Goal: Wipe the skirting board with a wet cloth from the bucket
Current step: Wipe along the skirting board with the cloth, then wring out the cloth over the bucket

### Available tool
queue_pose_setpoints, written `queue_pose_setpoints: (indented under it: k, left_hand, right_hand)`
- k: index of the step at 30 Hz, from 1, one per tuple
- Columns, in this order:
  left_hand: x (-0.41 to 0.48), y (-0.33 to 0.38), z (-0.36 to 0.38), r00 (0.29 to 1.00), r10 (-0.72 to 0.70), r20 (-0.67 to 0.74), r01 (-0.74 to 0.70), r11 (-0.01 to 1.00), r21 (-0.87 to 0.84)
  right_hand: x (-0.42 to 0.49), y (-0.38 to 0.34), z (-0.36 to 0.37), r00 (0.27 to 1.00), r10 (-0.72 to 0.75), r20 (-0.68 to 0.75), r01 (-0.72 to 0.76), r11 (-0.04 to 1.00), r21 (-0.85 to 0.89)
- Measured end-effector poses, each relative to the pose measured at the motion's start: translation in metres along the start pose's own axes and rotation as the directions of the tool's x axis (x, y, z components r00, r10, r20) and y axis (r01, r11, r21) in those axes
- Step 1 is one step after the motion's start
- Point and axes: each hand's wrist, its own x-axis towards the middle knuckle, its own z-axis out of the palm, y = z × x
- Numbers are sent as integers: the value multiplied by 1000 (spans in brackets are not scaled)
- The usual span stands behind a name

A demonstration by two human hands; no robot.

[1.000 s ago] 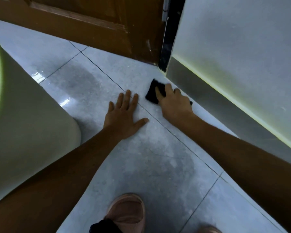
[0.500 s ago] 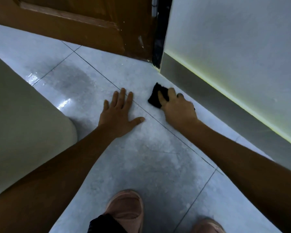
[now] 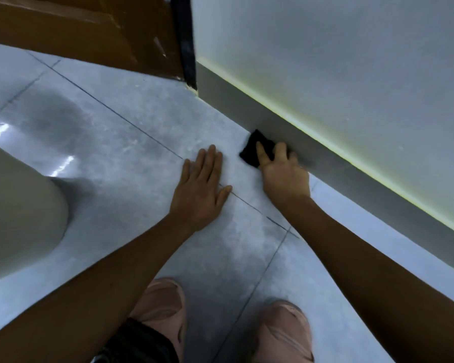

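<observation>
We've got the right hand (image 3: 283, 174) just right of centre in the frame, fingers curled down over a black cloth (image 3: 252, 150) and pinning it where the floor (image 3: 116, 142) meets the skirting (image 3: 247, 111) — the cloth's top corner sits against the grey board, the rest lies on the tile. Can't tell if it's wet, it just reads as a dark lump. The left hand (image 3: 199, 189) is flat on the tile just left of the right one, fingers straight and close together, thumb out to the side, holding nothing. A grout line runs diagonally under its thumb side. The skirting runs from the upper middle down to the right edge, with a yellowish strip along its top and the pale wall (image 3: 325, 61) above it. In the upper left there's a brown door (image 3: 89, 30) with a black strip (image 3: 186, 40) between it and the wall. At the left edge there's a big pale rounded shape — probably the bucket (image 3: 19, 213), though we only see its side. Along the bottom of the frame are two pink shoes (image 3: 163, 305).
</observation>
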Motion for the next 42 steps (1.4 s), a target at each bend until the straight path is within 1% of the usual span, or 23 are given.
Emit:
queue_pose_setpoints:
  k: [5, 8, 12, 13, 15, 17, 18, 19, 20, 21, 22, 24, 25, 26, 27, 28, 31, 33, 34, 36, 38, 40, 42]
  left_hand:
    - [3, 22, 6, 994, -31, 107, 26, 998, 51]
    - [-9, 20, 3, 993, 3, 120, -13, 997, 79]
    - [-33, 26, 2, 991, -34, 133, 33, 999, 8]
    - [-39, 31, 3, 989, -46, 142, 49, 999, -17]
    - [-57, 44, -11, 988, -44, 148, 55, 996, -75]
    - [-59, 58, -22, 979, -56, 195, 100, 969, -224]
    - [-59, 67, -38, 969, -92, 231, 173, 916, -361]
    - [-57, 76, -58, 943, -141, 301, 289, 794, -535]
    - [-55, 87, -84, 902, -156, 402, 412, 590, -695]
    - [-52, 97, -107, 860, -103, 500, 501, 359, -787]
    - [-49, 105, -132, 839, -23, 544, 539, 179, -823]
    - [-42, 118, -178, 860, 53, 507, 510, -58, -858]
    - [-43, 121, -203, 885, 61, 461, 465, -133, -875]
    - [-46, 124, -227, 908, 50, 415, 417, -172, -892]
    - [-51, 126, -251, 927, 27, 373, 372, -180, -911]
    - [-59, 127, -275, 941, -5, 338, 333, -155, -930]
    - [-88, 124, -329, 967, -106, 230, 226, -44, -973]
    - [-112, 120, -363, 983, -124, 133, 129, -39, -991]
    - [-123, 117, -376, 989, -121, 85, 81, -38, -996]
    - [-150, 112, -404, 993, -114, -2, -2, -6, -1000]
    - [-175, 105, -422, 990, -117, -74, -70, 38, -997]
    - [-191, 97, -430, 982, -115, -147, -141, 58, -988]
    - [-204, 86, -428, 972, -123, -202, -198, 44, -979]
  right_hand:
    - [-46, 57, 19, 998, 59, 29, -57, 996, -63]
    - [-91, 98, 34, 981, 182, 61, -178, 981, -71]
    - [-133, 137, 46, 925, 348, 151, -336, 937, -96]
    - [-137, 146, 46, 904, 385, 189, -381, 923, -57]
    - [-147, 152, 33, 873, 429, 233, -467, 873, 143]
    - [-142, 149, 21, 893, 409, 190, -450, 832, 325]
    - [-142, 140, 9, 919, 373, 125, -391, 833, 390]
    - [-143, 128, -6, 942, 330, 52, -317, 834, 451]
    - [-145, 115, -26, 958, 287, -23, -235, 828, 509]
    - [-147, 101, -46, 966, 240, -93, -154, 828, 538]
    - [-148, 87, -68, 965, 195, -174, -74, 842, 535]
    - [-151, 64, -114, 950, 99, -297, 53, 885, 462]
    - [-156, 54, -138, 934, 52, -352, 115, 892, 437]
    - [-162, 45, -162, 916, 6, -402, 180, 888, 424]
    - [-171, 37, -186, 893, -29, -449, 239, 876, 419]
    - [-180, 30, -210, 865, -55, -498, 293, 862, 413]
    - [-211, 11, -267, 802, -132, -582, 429, 806, 407]
    - [-232, -1, -299, 784, -145, -604, 510, 705, 493]
    - [-239, -6, -311, 797, -119, -592, 517, 640, 568]
    - [-255, -17, -336, 875, -58, -480, 433, 535, 725]
    - [-268, -29, -356, 959, -45, -278, 268, 450, 852]
    - [-275, -43, -366, 993, -80, -89, 109, 303, 947]
    - [-282, -63, -365, 984, -179, 23, 4, 149, 989]
